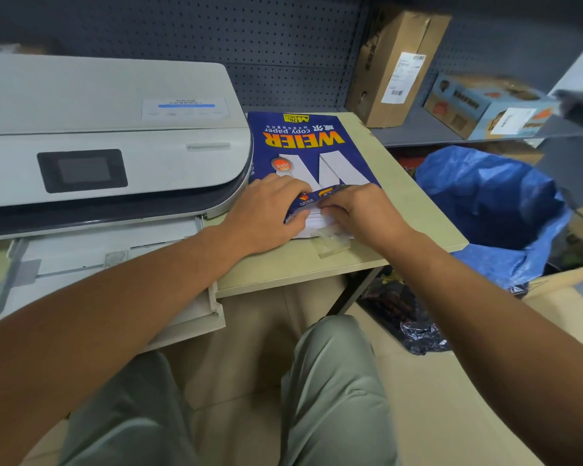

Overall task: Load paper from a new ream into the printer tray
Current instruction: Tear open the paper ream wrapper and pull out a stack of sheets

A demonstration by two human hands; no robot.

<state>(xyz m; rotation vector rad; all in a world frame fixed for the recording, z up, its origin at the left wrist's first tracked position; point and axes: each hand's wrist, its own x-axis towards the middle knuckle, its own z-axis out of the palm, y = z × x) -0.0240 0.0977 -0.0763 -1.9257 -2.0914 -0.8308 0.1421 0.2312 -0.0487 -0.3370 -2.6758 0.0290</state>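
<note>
Head view: the ream (312, 148), in a blue wrapper, lies flat near the table's (414, 210) front right corner, just beside the printer (115, 136), its near end torn open with white sheets showing. The left hand (266, 213) rests on the ream's near left corner, fingers curled round the torn flap (312, 198). The right hand (360, 213) pinches the same flap from the right. The tray (115, 264) stands pulled out over the table's front edge, left of the ream. A scrap of clear tape (332, 242) lies by the front edge.
</note>
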